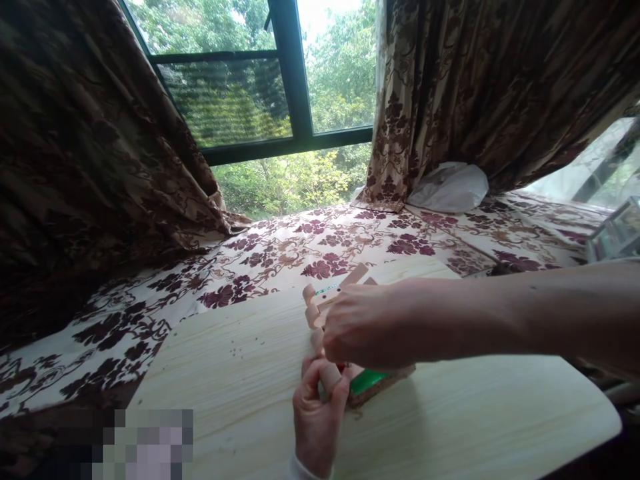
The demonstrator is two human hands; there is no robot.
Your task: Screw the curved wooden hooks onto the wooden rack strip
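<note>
A light wooden assembly lies on the pale wood-grain table. Rounded wooden pieces [313, 316] line its left side, and a flat wooden strip [354, 275] sticks out at the far end. A green panel [370, 381] shows at its near side. My left hand [317, 413] is closed at the near left corner, its fingers curled around a rounded wooden piece. My right hand [367, 325] reaches across from the right and covers the middle of the assembly. Its fingers are closed and point down; what they hold is hidden behind the hand.
Small dark specks [240, 347] lie on the table [240, 393]. Behind it spreads a flower-patterned cloth [325, 243], with a white plastic bag [450, 187] by the curtain [395, 133]. A clear-sided box [616, 230] stands at the far right. A window [295, 100] is ahead.
</note>
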